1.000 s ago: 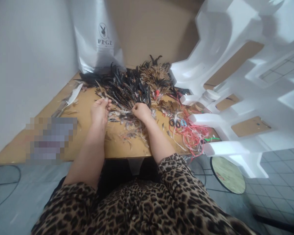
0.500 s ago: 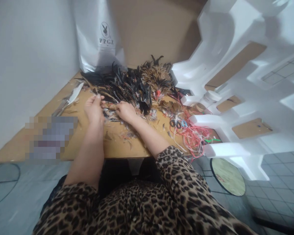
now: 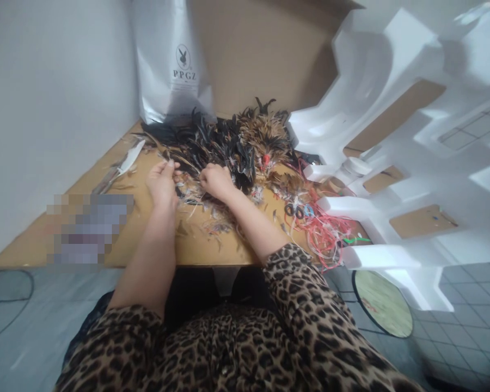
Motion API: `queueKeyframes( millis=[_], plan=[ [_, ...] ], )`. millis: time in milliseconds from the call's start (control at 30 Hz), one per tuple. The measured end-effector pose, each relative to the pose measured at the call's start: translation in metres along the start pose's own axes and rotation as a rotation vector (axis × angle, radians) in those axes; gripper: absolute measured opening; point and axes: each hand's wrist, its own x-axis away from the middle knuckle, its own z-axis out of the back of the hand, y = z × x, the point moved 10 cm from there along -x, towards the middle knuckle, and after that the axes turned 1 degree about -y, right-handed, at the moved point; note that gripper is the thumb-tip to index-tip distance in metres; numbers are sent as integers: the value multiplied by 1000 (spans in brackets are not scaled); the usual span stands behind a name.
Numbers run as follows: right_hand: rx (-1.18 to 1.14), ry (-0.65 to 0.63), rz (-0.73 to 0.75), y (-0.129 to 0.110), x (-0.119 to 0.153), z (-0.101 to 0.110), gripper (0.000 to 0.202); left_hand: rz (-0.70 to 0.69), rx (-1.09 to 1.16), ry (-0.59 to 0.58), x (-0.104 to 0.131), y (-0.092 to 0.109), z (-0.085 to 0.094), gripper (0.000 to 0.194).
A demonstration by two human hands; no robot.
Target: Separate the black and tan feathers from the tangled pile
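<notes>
Dark feathers point(image 3: 204, 136) lie in a heap at the back of the wooden table, with a brown feather bunch point(image 3: 265, 133) bound in red at the base to their right. My left hand point(image 3: 161, 184) is raised at the heap's near left edge, thumb and forefinger pinched on what looks like a thin brown feather. A short way to the right, my right hand point(image 3: 218, 182) has its fingers curled together over small loose feathers point(image 3: 190, 193). Its fingertips are partly hidden, and what they pinch cannot be made out.
A silver-grey bag point(image 3: 167, 76) stands behind the heap. At right are black-handled scissors point(image 3: 294, 211), tangled pink and white string point(image 3: 324, 234) and large white foam packing point(image 3: 351, 109). A white-bladed knife-like tool point(image 3: 126, 160) and a blurred-out patch point(image 3: 93, 228) are at left.
The whole view has shifted slightly, moving things right and down. My right hand is a little farther from my left, its fingers still curled; the left keeps its pinch.
</notes>
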Motion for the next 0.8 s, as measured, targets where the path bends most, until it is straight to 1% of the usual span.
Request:
queueKeyframes(
  millis=[100,200,300,400,467,533,667,800],
  plan=[
    [-78,77,15,14,20,26,19,38,-31,-74,2,-7,-9,11],
    [-165,160,20,27,36,40,16,77,-78,-169,9,-14,-22,13],
    [-291,221,5,40,46,38,12,97,-115,-270,17,-18,-34,15],
    [-460,224,-27,53,49,23,13,114,-138,-358,24,-23,-43,17],
    [-567,207,-39,58,50,15,14,117,-158,-383,26,-24,-46,19],
    [-628,192,-43,61,50,11,15,108,-169,-387,26,-24,-47,19],
    [-577,178,-31,62,54,17,14,58,-171,-399,27,-18,-49,20],
    [-466,167,8,58,57,25,12,52,-227,-461,34,-18,-55,19]
  ],
)
